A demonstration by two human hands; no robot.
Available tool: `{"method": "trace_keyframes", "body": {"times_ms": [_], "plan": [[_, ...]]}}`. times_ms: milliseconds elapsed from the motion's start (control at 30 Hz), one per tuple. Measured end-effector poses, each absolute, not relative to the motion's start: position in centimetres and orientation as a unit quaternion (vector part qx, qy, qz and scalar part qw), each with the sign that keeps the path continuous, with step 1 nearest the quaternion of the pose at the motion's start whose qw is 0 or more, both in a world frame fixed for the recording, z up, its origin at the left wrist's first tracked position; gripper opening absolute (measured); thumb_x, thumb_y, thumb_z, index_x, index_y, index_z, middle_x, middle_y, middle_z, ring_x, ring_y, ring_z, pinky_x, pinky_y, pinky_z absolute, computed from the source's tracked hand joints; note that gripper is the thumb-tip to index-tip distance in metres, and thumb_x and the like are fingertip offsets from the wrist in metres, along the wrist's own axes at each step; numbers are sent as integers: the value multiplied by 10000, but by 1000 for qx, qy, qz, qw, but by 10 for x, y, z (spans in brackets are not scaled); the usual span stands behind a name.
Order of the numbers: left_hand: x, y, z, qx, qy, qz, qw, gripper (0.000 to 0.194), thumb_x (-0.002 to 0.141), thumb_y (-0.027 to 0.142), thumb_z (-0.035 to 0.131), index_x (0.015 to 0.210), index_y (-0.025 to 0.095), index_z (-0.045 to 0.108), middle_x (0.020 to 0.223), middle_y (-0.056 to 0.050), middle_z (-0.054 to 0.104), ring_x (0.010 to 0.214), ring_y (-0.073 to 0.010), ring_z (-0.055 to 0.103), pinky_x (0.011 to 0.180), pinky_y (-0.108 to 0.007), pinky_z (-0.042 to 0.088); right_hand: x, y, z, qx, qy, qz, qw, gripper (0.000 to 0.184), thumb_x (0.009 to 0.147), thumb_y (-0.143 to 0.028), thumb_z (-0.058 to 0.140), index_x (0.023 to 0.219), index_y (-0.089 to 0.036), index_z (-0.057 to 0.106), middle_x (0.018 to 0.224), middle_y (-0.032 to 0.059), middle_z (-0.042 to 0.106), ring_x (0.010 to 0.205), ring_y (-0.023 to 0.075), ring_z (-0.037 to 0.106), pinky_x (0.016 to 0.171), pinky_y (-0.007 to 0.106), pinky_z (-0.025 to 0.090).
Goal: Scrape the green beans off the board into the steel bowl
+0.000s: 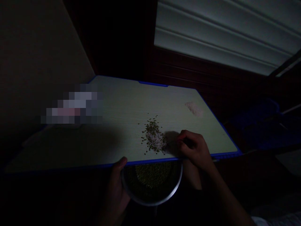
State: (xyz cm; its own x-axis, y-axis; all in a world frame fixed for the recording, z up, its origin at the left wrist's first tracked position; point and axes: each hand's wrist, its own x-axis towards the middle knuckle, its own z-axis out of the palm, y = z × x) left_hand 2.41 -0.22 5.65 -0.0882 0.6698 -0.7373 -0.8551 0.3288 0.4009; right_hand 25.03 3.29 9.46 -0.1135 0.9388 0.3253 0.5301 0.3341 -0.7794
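My left hand (118, 185) grips the side of a round metal bowl (172, 191), its thumb up near the table edge. Inside the bowl lie many small green beans (152, 177), which look like mung beans. The bowl sits just below the near edge of the table. Over the tabletop, my right hand (195, 147) is closed in a pinch; whatever is between its fingers is too dark to make out. Just left of those fingers is a loose pile of green beans mixed with white grains (154, 136), possibly rice.
The pale table (122, 103) has a blue rim. A small heap of whitish grains (194, 108) lies toward its right side. At the left stands a blurred-out object (72, 108). Behind are a dark wooden frame and a slatted panel (211, 40); the room is dim.
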Motion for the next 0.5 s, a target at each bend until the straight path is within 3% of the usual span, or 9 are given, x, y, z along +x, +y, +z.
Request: {"method": "trace_keyframes", "body": {"times_ms": [100, 233, 400, 500], "plan": [[24, -2, 56, -90, 475, 577, 658, 139, 925, 181, 583, 835, 199, 687, 765, 39, 743, 589, -94, 654, 659, -132, 575, 251, 34, 95, -521, -708, 250, 407, 73, 781, -199, 604, 721, -193, 647, 632, -38, 612, 583, 112, 543, 556, 241, 373], [23, -3, 52, -89, 477, 585, 650, 111, 903, 178, 609, 875, 200, 715, 800, 31, 758, 634, -107, 682, 642, -127, 567, 253, 33, 93, -513, -706, 253, 417, 75, 783, -192, 597, 723, -193, 643, 636, -34, 615, 593, 117, 547, 560, 240, 375], [22, -4, 49, -84, 468, 581, 661, 132, 902, 180, 604, 820, 178, 707, 774, -4, 757, 586, -119, 668, 741, -181, 599, 251, 33, 94, -485, -733, 255, 402, 69, 804, -195, 620, 757, -198, 671, 668, -27, 652, 606, 119, 578, 575, 244, 400], [21, -5, 44, -76, 451, 584, 670, 99, 880, 197, 640, 881, 173, 736, 839, -19, 772, 731, -157, 722, 837, -237, 611, 249, 33, 95, -480, -745, 241, 396, 70, 852, -233, 643, 812, -206, 694, 710, -13, 690, 640, 130, 617, 599, 255, 435]]}}
